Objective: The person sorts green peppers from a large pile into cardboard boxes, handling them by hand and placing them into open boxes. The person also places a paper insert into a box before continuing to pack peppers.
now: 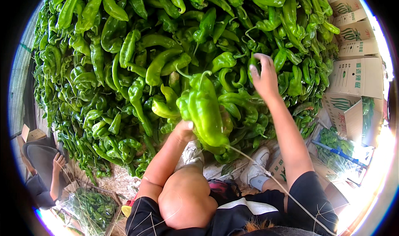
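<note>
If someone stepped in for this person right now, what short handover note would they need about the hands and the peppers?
Left hand: grips a bunch of long green peppers, lifted over the pile.
Right hand: reaching into the pepper pile, fingers on a pepper, not yet lifted.
Cardboard boxes are stacked at right; one open box below them already holds peppers.
Another person sits lower left.
Most of the pile remains unsorted.

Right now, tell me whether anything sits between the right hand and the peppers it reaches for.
Nothing visible does. The right hand already touches a pepper on top of the pile. The left hand holds a bunch of peppers, off to the side.
</note>
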A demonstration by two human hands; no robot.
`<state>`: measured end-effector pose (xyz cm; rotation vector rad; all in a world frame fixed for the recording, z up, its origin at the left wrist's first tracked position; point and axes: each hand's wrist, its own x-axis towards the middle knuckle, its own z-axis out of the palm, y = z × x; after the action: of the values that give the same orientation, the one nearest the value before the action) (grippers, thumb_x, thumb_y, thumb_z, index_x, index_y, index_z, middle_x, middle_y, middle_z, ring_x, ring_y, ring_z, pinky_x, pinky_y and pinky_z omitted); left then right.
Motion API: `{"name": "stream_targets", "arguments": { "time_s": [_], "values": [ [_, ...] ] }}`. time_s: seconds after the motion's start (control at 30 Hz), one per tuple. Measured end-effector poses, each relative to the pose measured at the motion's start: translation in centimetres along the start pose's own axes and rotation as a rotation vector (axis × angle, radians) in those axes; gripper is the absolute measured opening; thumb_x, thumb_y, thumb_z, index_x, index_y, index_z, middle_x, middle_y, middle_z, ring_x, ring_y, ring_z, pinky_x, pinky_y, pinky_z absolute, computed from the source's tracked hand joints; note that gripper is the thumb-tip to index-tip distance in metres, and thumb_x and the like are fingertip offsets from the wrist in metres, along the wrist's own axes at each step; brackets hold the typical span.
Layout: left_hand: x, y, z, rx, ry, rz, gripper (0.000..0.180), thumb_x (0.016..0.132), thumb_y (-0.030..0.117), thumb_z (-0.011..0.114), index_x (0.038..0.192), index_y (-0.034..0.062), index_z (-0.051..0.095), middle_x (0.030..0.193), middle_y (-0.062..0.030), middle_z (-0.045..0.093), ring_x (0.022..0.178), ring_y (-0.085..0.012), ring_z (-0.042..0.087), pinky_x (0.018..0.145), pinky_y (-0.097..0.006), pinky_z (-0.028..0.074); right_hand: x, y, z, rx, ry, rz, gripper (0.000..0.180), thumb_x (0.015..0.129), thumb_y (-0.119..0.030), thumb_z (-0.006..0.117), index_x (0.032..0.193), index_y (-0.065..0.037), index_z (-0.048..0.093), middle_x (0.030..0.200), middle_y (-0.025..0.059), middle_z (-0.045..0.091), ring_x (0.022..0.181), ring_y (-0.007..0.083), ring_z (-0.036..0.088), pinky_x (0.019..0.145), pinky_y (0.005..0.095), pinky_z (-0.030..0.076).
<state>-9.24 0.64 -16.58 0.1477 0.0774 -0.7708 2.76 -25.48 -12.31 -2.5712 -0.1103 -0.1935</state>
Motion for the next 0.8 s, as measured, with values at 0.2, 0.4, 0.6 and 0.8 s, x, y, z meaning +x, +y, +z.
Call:
{"name": "stream_targets", "arguments": {
  "time_s": [0.2,0.4,0.6,0.8],
  "values": [
    [0.6,0.2,0.6,0.114,0.004,0.096,0.099,0.070,0.038,0.077,0.149,0.0062,0.028,0.150,-0.0221,0.035,0.137,-0.0392,0.037,0.111,-0.057,0.035,-0.2,4.0,-1.6,0.173,-0.264,0.394,0.073,0.079,-0.018,0.071,0.142,-0.005,0.037,0.122,0.0250,0.055,0.109,0.0321,0.058,0.092,0.0381,0.047],
    [1.2,0.6,-0.8,0.047,0.002,0.061,0.105,0.068,0.031,0.083,0.152,0.0137,0.023,0.154,-0.0181,0.028,0.143,-0.0395,0.025,0.112,-0.066,0.024,-7.4,1.5,-4.5,0.290,-0.370,0.080,0.060,0.083,0.007,0.047,0.140,-0.010,0.046,0.142,0.0163,0.042,0.126,0.0272,0.050,0.098,0.0342,0.047],
    [1.0,0.8,-2.4,0.043,-0.018,0.037,0.104,0.069,0.030,0.083,0.153,0.0151,0.023,0.154,-0.0194,0.027,0.143,-0.0405,0.025,0.111,-0.067,0.023,-6.2,-1.1,-2.1,-0.059,-0.485,-0.269,0.055,0.082,0.010,0.050,0.133,-0.012,0.052,0.136,0.0149,0.048,0.116,0.0358,0.053,0.096,0.0410,0.049],
    [0.2,1.3,-1.9,-0.076,-0.071,0.014,0.119,0.065,0.026,0.089,0.155,0.0191,0.011,0.149,-0.0193,0.036,0.135,-0.0403,0.038,0.110,-0.064,0.029,2.2,7.8,-2.0,-0.782,-0.431,0.146,0.061,0.075,0.006,0.060,0.131,-0.015,0.053,0.132,0.0060,0.055,0.130,0.0284,0.043,0.105,0.0583,0.036]
  ]
}}
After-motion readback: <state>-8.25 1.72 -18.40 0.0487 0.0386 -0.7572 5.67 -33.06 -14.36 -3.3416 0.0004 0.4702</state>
